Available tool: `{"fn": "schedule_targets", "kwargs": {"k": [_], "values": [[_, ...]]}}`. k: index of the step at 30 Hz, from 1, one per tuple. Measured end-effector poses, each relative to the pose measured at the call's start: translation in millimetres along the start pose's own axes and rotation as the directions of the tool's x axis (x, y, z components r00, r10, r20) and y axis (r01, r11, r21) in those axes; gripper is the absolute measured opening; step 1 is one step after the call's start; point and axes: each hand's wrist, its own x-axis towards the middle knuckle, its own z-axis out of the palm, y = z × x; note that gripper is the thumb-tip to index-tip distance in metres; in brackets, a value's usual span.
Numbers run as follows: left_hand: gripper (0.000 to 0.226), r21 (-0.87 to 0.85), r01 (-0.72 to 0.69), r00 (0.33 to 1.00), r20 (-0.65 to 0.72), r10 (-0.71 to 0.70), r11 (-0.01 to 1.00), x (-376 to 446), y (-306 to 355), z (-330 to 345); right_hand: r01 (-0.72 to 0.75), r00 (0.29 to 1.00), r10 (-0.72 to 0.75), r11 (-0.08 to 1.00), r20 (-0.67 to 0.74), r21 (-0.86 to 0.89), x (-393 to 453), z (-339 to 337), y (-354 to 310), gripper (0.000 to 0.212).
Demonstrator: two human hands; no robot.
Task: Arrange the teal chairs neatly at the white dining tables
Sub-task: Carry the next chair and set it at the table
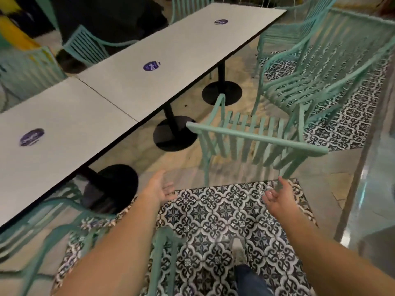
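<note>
Chair in front: the teal chair (254,144) stands well apart from the white tables (132,82), its back rail towards me and turned at an angle to the table edge; it is not yet tucked in.
My left hand (159,188): fingers spread and relaxed, holding nothing, short of the back rail.
My right hand (279,194): fingers loosely curled, holding nothing, near the chair's rear leg but not touching as far as I can tell.
Risk, grip: with only one end of the rail caught, the chair is likely to swing instead of sliding straight.
Risk, table bases: a front leg could strike the black base (175,133) under the table.
Risk, neighbours: the stacked chairs (310,67) stand close on the right; a wide swing could knock them.
Risk, footing: the chair at my feet (162,253) may trip me.
</note>
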Motion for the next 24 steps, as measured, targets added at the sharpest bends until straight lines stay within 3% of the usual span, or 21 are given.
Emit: {"fn": "schedule_targets", "kwargs": {"k": [4,7,11,15,20,24], "values": [[0.062,-0.051,0.039,0.999,-0.026,-0.04,0.998,-41,-53,-98,-0.069,0.997,0.071,0.996,0.031,-0.064,-54,-16,96,0.045],[0.058,-0.098,0.015,0.997,-0.069,-0.022,0.995,-80,-84,-168,-0.115,0.993,0.119,0.985,0.02,-0.129,-99,-22,149,0.059],[0.057,-0.078,-0.017,0.989,-0.15,0.005,0.997,-114,-119,-250,-0.13,0.983,0.163,0.946,0.089,-0.297,-159,-31,204,0.058],[0.038,-0.015,-0.049,0.974,-0.22,0.044,0.999,-156,-159,-312,-0.077,0.978,0.173,0.825,0.12,-0.56,-197,-34,257,0.045],[0.017,0.068,-0.047,0.973,-0.222,0.061,0.997,-201,-218,-380,-0.023,0.932,0.273,0.703,0.239,-0.711,-246,-43,328,0.02],[0.023,0.135,-0.066,0.973,-0.213,0.094,0.989,-219,-254,-430,0.032,0.915,0.295,0.626,0.274,-0.779,-279,-50,386,0.049]]}}
